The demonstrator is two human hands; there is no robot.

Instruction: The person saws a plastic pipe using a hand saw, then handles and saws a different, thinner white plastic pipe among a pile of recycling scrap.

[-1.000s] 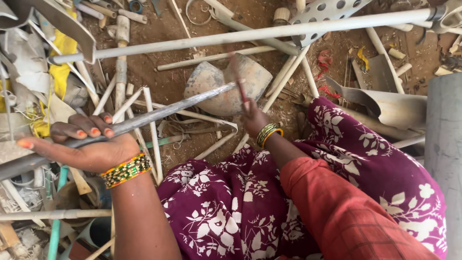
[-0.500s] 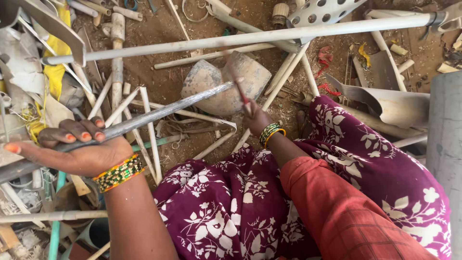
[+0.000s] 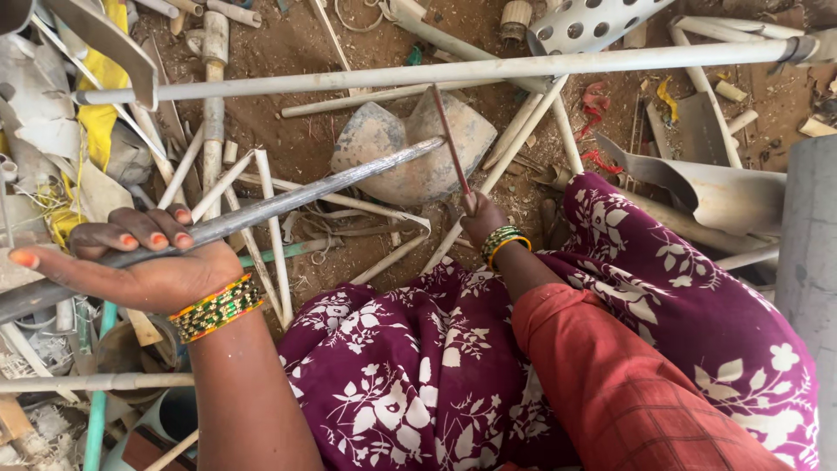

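The left hand gripped a long grey bar whose far tip lay on a big stone, the right hand clutched a thin raised stick, and the bar looked unbroken

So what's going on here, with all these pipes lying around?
A person sits on the ground among scrap pipes. The left hand grips a long grey pipe, its far end resting on a flat stone. The right hand holds a thin reddish rod raised above that stone, near the pipe's tip. White pipes and plastic scraps lie scattered on the dirt around.
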